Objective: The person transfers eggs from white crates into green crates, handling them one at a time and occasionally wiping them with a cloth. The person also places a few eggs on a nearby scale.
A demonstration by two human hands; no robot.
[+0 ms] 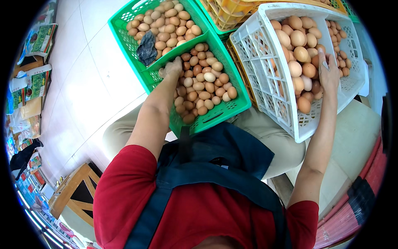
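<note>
In the near compartment of a green plastic crate (217, 119) lie many brown and cream eggs (199, 86). My left hand (172, 68) reaches into that compartment, beside its divider and the eggs at the left. Its fingers are curled, and whether they hold an egg is hidden. To the right, a white plastic crate (264, 67) stands tilted, with brown eggs (298, 38) on both sides of its divider. My right hand (329, 70) is in it, at the right edge of the nearer egg pile, fingertips against brown eggs; its grip is partly hidden.
More eggs (169, 28) and a crumpled dark cloth or bag (147, 48) fill the green crate's far compartment. Behind stand stacked yellow crates (222, 12). Packaged goods (34, 77) line the left side across a pale tiled floor (84, 77). A wooden frame (77, 193) stands at lower left.
</note>
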